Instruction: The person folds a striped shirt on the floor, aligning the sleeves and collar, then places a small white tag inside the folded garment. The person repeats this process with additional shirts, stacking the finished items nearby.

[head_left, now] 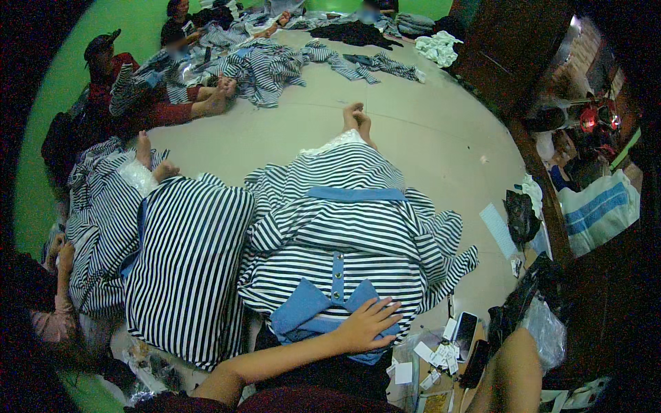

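hand flat on a striped shirt

head view: left hand point(368, 323) rests on the blue collar point(310, 310) of a striped shirt point(344, 227) spread over the lap, fingers splayed, gripping nothing. right hand is out of sight; only a bare forearm point(513, 372) shows. the shirt looks soft, light and floppy; best pinched at the collar or shoulders.

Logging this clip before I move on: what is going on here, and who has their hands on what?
A person sitting on the floor has a striped shirt spread over their legs. Their left hand lies flat and open on its blue collar. Of the right arm only the forearm shows at the lower right, with the hand out of view. A pile of striped shirts lies to the left, small paper tags and a phone to the right. Other people sit around the floor with more striped garments.
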`<move>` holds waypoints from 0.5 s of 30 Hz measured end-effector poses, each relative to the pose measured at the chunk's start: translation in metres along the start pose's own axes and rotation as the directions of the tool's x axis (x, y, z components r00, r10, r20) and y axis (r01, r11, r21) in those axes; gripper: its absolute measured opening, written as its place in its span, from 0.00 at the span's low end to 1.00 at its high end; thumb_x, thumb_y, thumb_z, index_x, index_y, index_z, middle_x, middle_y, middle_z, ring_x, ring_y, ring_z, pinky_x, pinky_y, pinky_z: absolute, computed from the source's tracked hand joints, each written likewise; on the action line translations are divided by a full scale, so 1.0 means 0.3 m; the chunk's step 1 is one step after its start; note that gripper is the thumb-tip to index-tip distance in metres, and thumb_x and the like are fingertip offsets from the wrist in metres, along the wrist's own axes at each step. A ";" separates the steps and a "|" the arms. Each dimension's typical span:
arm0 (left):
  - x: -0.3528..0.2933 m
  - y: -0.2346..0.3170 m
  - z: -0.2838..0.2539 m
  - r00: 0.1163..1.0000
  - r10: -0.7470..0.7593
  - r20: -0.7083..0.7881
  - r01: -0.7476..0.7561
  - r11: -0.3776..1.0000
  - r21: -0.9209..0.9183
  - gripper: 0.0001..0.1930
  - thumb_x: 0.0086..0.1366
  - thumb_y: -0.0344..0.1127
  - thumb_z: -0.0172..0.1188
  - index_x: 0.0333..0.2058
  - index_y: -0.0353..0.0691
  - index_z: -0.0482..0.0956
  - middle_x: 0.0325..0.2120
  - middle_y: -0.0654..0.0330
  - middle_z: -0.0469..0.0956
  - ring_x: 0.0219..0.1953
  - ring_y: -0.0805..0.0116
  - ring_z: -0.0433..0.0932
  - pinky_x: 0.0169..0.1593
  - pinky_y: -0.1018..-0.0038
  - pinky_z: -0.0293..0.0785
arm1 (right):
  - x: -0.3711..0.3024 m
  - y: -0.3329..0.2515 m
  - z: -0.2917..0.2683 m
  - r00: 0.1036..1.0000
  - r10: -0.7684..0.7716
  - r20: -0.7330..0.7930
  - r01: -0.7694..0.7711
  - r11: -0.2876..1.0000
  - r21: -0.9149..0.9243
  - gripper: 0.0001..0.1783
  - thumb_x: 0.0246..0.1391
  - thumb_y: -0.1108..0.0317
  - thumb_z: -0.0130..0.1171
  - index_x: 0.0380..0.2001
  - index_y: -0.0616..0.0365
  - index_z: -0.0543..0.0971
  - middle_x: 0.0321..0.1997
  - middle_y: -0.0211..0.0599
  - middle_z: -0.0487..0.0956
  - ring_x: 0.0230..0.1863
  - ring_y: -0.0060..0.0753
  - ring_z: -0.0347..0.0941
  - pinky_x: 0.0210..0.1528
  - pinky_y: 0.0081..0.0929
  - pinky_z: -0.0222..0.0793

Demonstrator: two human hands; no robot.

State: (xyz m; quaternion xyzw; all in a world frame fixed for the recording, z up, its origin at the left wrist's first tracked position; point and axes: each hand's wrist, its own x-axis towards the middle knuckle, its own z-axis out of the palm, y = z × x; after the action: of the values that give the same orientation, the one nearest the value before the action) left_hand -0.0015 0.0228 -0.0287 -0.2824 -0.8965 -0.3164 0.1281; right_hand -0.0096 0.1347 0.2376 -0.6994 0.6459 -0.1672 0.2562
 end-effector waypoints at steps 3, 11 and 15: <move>-0.004 -0.002 0.005 1.000 0.011 -0.007 -0.011 1.000 0.005 0.23 0.54 0.47 0.48 0.45 0.39 0.66 0.50 0.52 0.61 0.52 0.56 0.58 0.53 0.62 0.52 | -0.001 -0.002 -0.003 1.000 -0.012 0.003 0.012 1.000 0.010 0.15 0.40 0.59 0.56 0.16 0.61 0.71 0.15 0.38 0.68 0.16 0.36 0.65 0.21 0.27 0.60; -0.009 -0.012 0.022 0.999 -0.013 0.049 0.012 1.000 0.014 0.25 0.54 0.47 0.47 0.50 0.45 0.61 0.54 0.57 0.56 0.54 0.57 0.55 0.54 0.61 0.50 | 0.000 -0.010 -0.001 1.000 -0.017 0.002 0.017 0.999 0.030 0.14 0.41 0.59 0.55 0.16 0.60 0.71 0.15 0.38 0.68 0.17 0.36 0.66 0.22 0.27 0.60; -0.009 -0.001 0.008 0.998 -0.020 0.057 0.018 0.999 0.035 0.25 0.54 0.47 0.47 0.49 0.43 0.62 0.53 0.55 0.56 0.54 0.57 0.55 0.55 0.60 0.49 | -0.010 -0.025 0.009 1.000 -0.020 0.001 0.020 0.999 0.045 0.14 0.41 0.59 0.55 0.16 0.60 0.71 0.15 0.38 0.68 0.18 0.37 0.66 0.23 0.28 0.61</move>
State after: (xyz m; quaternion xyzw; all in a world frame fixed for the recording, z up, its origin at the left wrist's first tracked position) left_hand 0.0004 0.0231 -0.0318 -0.2805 -0.9077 -0.2941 0.1041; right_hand -0.0025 0.1385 0.2400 -0.7001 0.6348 -0.1838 0.2704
